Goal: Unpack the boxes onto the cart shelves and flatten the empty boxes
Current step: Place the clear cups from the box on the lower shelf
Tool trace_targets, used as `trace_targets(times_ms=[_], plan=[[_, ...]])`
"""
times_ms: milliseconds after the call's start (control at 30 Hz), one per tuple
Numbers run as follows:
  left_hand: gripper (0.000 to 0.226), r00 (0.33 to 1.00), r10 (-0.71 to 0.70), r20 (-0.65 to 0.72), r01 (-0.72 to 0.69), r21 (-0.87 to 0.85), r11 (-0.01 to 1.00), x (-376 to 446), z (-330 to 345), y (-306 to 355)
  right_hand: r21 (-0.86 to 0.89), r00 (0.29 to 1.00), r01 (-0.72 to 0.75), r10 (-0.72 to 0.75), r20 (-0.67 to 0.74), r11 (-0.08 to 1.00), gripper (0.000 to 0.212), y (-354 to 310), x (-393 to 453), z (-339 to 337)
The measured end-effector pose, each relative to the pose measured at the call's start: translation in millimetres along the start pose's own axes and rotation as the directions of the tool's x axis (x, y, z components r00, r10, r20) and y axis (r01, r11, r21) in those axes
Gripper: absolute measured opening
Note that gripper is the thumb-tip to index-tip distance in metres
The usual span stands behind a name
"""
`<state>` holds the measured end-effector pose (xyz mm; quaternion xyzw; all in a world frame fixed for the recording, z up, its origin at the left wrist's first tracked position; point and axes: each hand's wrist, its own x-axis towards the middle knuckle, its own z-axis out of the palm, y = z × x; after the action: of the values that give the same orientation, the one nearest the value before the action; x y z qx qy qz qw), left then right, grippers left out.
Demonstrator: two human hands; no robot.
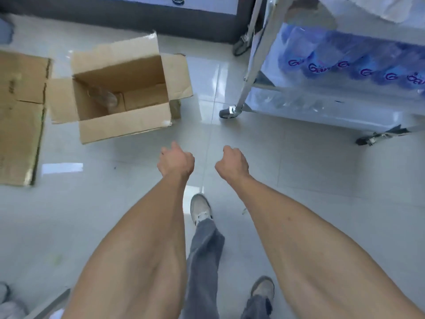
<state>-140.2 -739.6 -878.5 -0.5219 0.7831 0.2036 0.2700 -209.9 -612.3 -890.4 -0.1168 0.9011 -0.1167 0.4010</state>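
An open cardboard box (pixel 125 125) stands on the floor ahead and to the left, flaps spread. One clear plastic bottle (pixel 103 97) lies inside it at the left. My left hand (pixel 176 162) and my right hand (pixel 232 163) reach forward side by side over the floor, just in front of the box. Both hang with fingers loosely curled under and hold nothing. The metal cart (pixel 251 65) stands at the right, its middle shelf filled with blue-labelled bottles (pixel 345 65). More clear bottles (pixel 299 103) lie on its bottom shelf.
A flattened cardboard box (pixel 19 118) lies on the floor at the far left. A dark counter base (pixel 128 17) runs along the back. The cart's castor wheels (pixel 226 112) sit on the glossy tiles. My feet (pixel 201 209) are below my arms.
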Motion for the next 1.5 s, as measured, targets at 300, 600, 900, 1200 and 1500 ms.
trace_targets(times_ms=[300,600,900,1200,1500], plan=[[0.038,0.994,-0.110,-0.004,0.109,-0.058,0.992,111,-98,-59,-0.056,0.995,0.080,-0.076,0.060,0.995,0.030,-158,66,2],[0.047,0.956,-0.284,0.066,0.292,-0.231,0.928,215,-169,-68,-0.066,0.990,0.115,-0.109,0.094,0.991,0.029,-269,145,-7],[0.051,0.903,-0.416,0.108,0.426,-0.360,0.830,342,-190,-114,-0.145,0.985,0.156,-0.142,0.103,0.977,0.040,-355,233,37],[0.041,0.825,-0.502,0.258,0.562,-0.466,0.684,440,-145,-162,-0.109,0.992,0.003,0.011,0.123,0.994,0.040,-379,281,129],[0.092,0.825,-0.501,0.262,0.529,-0.669,0.522,550,-69,-186,-0.079,0.984,-0.166,0.170,0.049,0.983,0.037,-369,353,231]])
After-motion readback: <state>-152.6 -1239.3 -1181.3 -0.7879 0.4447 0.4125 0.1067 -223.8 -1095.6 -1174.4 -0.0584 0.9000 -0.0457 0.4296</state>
